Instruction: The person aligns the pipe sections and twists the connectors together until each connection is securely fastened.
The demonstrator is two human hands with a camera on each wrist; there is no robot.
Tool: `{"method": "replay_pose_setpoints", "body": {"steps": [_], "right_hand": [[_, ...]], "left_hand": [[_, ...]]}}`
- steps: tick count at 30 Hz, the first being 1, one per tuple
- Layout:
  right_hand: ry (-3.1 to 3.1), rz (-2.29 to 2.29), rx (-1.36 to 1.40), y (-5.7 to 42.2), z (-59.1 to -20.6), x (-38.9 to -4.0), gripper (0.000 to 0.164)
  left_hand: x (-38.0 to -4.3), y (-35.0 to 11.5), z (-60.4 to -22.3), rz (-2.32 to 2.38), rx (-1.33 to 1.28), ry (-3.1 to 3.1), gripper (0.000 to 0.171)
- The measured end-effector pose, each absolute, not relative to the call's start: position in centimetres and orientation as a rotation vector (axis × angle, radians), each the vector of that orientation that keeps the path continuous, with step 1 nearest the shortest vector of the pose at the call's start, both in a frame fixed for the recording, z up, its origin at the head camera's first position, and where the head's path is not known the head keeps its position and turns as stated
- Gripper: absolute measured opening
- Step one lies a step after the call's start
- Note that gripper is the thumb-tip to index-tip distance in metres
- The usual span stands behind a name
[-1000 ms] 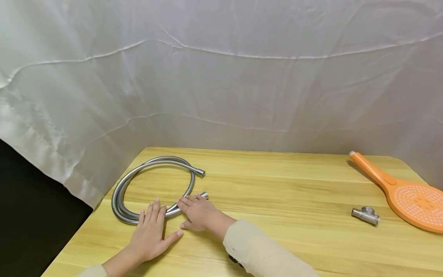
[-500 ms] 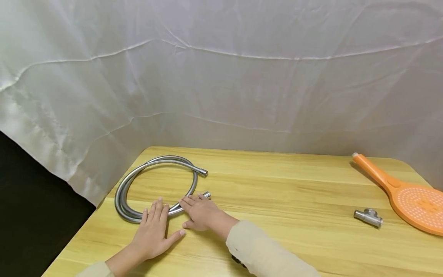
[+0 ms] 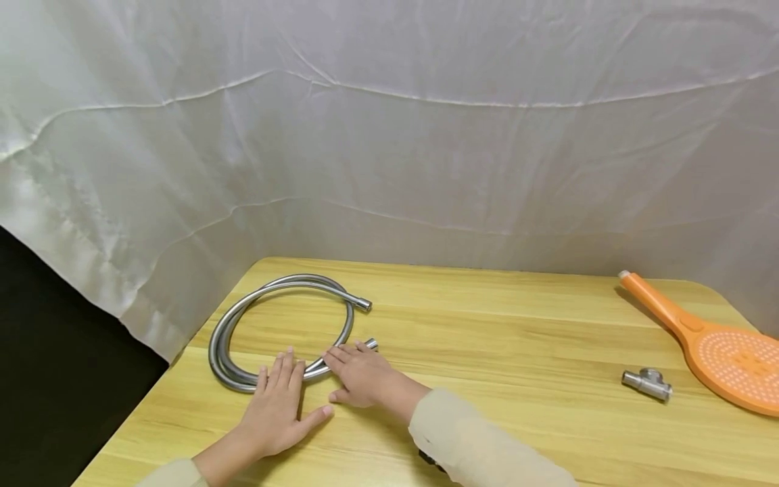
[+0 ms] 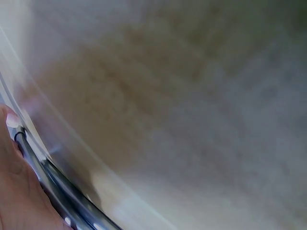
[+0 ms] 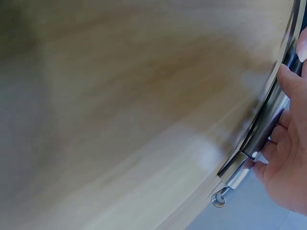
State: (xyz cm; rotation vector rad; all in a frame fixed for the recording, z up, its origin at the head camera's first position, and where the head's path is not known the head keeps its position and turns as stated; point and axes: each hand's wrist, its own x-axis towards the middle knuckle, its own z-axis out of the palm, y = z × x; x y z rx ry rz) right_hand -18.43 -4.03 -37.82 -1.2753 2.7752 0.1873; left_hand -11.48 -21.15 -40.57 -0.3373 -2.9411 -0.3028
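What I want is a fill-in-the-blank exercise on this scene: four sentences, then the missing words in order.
The shower head on the table is coloured ____.
The left hand and the right hand both touch the looped metal ____.
Of the hose and the shower head, the T-shaped fitting lies nearer the ____.
In the head view, the hose shows ____ free ends.

Missing words: orange; hose; shower head; two.

Hose (image 3: 214, 352): I see silvery metal, glossy, catching streaks of light. End fitting (image 3: 364, 304): smooth, polished metal. T-shaped connector (image 3: 648, 385): shiny metal. Shower head (image 3: 696, 330): orange plastic, smooth handle, dotted face. Tabletop (image 3: 487, 338): wood-grained, smooth, faint sheen. Hanging cloth (image 3: 426, 162): I log satiny fabric, creased. Sleeve (image 3: 481, 439): matt cloth.
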Motion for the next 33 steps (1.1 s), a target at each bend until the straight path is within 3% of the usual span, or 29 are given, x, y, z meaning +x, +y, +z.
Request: {"method": "replay_pose_setpoints", "body": {"steps": [33], "right_hand": [[2.767,0.126,-1.311,-2.8,-38.3,-18.5,0.068]], "left_hand": [[-11.5,-20.4,-40.6,-0.293,-0.371,-2.978,0.089]]}}
